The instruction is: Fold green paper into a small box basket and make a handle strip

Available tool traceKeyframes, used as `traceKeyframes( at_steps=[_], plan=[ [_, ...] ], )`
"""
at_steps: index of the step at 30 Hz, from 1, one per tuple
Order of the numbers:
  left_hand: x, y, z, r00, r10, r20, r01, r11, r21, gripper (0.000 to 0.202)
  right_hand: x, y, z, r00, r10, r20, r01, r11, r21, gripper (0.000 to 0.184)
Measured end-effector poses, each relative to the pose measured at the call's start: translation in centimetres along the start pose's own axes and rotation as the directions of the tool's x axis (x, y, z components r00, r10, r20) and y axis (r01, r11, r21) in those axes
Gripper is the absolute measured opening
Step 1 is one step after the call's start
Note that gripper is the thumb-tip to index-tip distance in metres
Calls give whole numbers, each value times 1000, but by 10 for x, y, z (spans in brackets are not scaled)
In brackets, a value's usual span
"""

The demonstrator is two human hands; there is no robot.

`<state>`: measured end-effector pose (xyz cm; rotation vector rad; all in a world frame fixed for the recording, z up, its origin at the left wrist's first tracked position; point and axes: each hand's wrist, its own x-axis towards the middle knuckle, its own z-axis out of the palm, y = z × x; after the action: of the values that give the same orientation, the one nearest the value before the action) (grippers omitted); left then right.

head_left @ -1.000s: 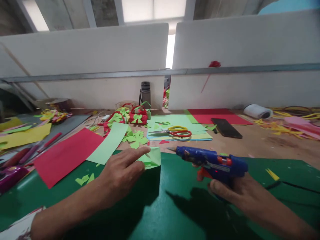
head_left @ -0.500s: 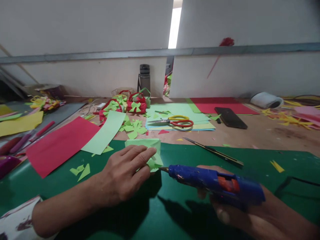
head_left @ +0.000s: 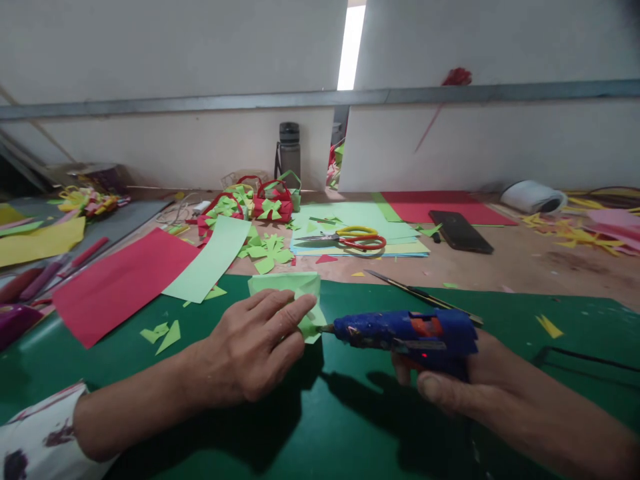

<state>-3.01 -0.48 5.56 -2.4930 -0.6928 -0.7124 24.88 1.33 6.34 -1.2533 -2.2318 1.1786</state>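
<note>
My left hand (head_left: 260, 343) is closed on a small folded light-green paper box (head_left: 285, 281), its fingers covering much of the paper. In my right hand (head_left: 450, 387) is a blue hot glue gun (head_left: 395, 331) with a small red light lit on its side. The gun lies almost level, its nozzle touching or very close to a green paper flap at the box's lower right. Whether glue is coming out I cannot tell. Beneath both hands is a green cutting mat (head_left: 350, 427).
Scissors (head_left: 345, 238) rest on stacked paper sheets. A craft knife (head_left: 425, 297) lies behind the glue gun, and a phone (head_left: 460, 231) farther back. Red paper (head_left: 125, 280), green scraps (head_left: 167, 335), small red paper baskets (head_left: 273, 208) and a bottle (head_left: 289, 157) are also around.
The glue gun has turned, its rear end swinging left and up, so it lies more level and its side shows. Its nozzle stays by the green paper. My left hand keeps its hold.
</note>
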Motion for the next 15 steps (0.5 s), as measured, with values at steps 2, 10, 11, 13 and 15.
traceKeyframes(
  at_steps=[2,10,11,13,15],
  plan=[
    [0,1,0,1000,-4,9,4,1000,5,19,3,-3,-3,1000,14,2,-14,1000,-2,21],
    [-6,2,8,999,-46,-22,46,999,17,17,9,-7,-11,996,10,94,-10,1000,1,27],
    [-6,2,10,998,-59,-30,60,998,10,17,9,-8,-11,994,26,107,-28,999,16,31],
    [-8,3,12,996,-80,-44,80,997,-1,16,8,-11,-12,990,44,136,-52,997,58,36],
    [-8,3,13,995,-87,-52,86,996,-6,16,7,-14,-12,988,34,152,-49,994,98,38]
  ],
)
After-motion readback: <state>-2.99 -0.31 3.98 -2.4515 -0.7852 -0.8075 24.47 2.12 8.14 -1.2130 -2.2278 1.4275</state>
